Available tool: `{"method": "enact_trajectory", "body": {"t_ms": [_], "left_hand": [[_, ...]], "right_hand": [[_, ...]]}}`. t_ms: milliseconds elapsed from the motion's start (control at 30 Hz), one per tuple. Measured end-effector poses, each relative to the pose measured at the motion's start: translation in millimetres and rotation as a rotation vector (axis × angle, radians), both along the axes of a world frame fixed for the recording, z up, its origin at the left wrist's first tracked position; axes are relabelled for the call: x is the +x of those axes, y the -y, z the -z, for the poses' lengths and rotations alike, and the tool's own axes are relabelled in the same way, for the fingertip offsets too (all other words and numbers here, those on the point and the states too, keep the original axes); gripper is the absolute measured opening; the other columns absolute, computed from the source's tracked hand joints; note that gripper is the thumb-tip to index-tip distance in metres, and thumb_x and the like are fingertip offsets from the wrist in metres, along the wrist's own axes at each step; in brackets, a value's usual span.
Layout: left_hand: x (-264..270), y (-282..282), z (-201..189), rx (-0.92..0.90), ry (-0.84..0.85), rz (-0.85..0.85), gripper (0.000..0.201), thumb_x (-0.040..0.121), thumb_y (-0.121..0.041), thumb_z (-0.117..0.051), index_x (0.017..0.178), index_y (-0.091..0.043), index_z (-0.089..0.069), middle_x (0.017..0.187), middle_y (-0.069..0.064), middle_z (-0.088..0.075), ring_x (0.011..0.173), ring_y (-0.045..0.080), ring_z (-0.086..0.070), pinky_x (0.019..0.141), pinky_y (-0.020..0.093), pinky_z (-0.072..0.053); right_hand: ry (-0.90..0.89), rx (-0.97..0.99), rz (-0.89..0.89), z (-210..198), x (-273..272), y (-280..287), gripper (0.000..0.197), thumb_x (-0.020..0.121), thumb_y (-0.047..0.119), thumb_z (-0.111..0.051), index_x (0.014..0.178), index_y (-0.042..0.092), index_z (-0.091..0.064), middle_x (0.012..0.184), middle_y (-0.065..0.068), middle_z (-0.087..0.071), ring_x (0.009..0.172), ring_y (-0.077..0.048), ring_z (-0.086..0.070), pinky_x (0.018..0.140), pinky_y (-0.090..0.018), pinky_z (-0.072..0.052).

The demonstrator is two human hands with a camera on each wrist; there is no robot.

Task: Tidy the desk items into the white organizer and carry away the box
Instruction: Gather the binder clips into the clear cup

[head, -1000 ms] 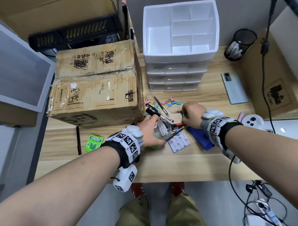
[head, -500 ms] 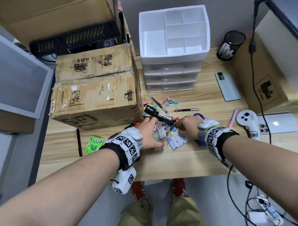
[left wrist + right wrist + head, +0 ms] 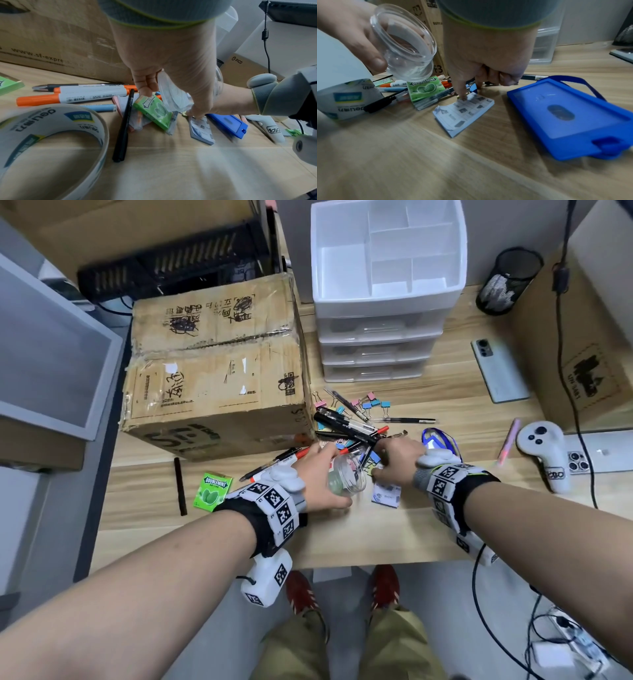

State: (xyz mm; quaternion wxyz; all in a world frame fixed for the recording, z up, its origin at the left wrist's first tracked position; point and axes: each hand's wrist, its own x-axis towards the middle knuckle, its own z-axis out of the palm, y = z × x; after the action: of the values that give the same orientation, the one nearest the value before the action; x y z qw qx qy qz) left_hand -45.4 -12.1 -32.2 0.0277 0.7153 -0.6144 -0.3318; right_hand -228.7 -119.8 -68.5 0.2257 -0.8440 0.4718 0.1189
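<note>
Clear jar (image 3: 404,44) gripped tilted by left hand (image 3: 322,477); right hand (image 3: 399,462) curled, fingertip on notepad (image 3: 464,112). Beside jar: "DOUBLEMINT" gum pack (image 3: 424,88), "deli" tape roll (image 3: 51,136).

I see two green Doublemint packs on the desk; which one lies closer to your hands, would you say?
The Doublemint pack leaning on the pens just below the clear jar in your left hand; the other pack lies alone, farther left.

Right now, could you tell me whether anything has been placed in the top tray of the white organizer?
No, the head view shows every top compartment of the white organizer bare, with the pens lying on the desk.
</note>
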Motion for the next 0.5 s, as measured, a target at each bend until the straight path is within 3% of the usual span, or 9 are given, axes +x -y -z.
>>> {"method": "enact_trajectory", "body": {"t_ms": [167,333,500], "left_hand": [[1.6,-2.3,0.1,0.001,0.0,0.001,0.08,0.051,-0.06,-0.079,0.114,-0.027,-0.041,0.1,-0.003,-0.041,0.084,0.018,-0.054,0.074,0.039,-0.054],[1.0,-2.4,3.3,-0.009,-0.006,-0.002,0.08,0.049,-0.063,-0.077,0.112,-0.029,-0.041,0.097,-0.004,-0.041,0.083,0.018,-0.054,0.073,0.04,-0.055],[0.3,-1.7,3.9,-0.001,-0.014,-0.006,0.081,0.047,-0.06,-0.08,0.111,-0.03,-0.041,0.099,-0.005,-0.041,0.084,0.017,-0.053,0.072,0.04,-0.054]], "right_hand": [[-0.034,-0.003,0.002,3.6,1.0,-5.9,0.046,0.065,0.06,-0.067,0.091,0.023,-0.056,0.079,0.002,-0.065,0.074,-0.024,-0.062,0.067,-0.032,-0.054],[-0.037,0.04,0.054,5.9,6.3,-8.1,0.026,0.072,0.043,-0.065,0.091,0.027,-0.056,0.084,0.001,-0.064,0.078,-0.025,-0.062,0.067,-0.031,-0.052],[-0.072,0.047,-0.002,3.9,4.7,-10.7,0.015,0.073,0.034,-0.06,0.081,0.021,-0.059,0.075,0.0,-0.061,0.071,-0.024,-0.061,0.06,-0.027,-0.05]]}}
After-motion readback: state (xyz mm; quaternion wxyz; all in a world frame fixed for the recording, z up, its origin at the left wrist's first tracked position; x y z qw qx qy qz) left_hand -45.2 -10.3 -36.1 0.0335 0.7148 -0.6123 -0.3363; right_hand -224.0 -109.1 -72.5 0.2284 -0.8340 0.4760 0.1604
